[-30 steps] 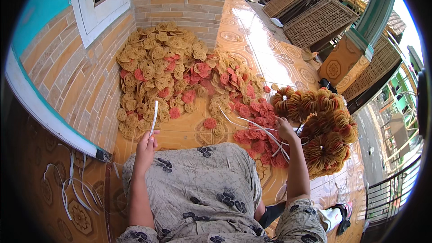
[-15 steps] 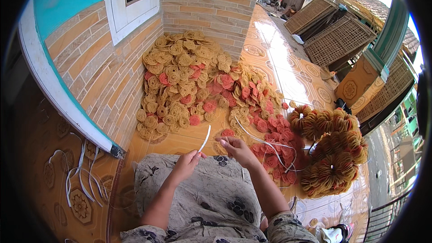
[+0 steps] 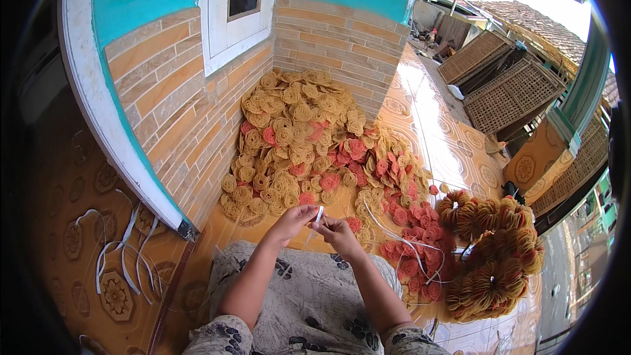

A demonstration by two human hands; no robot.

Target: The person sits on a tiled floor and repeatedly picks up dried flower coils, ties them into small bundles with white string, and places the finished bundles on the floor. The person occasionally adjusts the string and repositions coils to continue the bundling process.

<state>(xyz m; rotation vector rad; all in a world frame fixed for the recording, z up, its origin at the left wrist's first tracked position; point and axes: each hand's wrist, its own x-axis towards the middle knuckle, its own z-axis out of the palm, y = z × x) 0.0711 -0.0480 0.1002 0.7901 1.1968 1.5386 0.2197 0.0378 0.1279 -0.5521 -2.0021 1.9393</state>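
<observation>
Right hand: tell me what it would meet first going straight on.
The right hand would likely first meet the left hand, with the white strip at its fingertips; depth is unclear.

there are two hands [image 3: 294,225], one held strip [image 3: 319,213], and rosettes [image 3: 282,133] beyond counting.
</observation>
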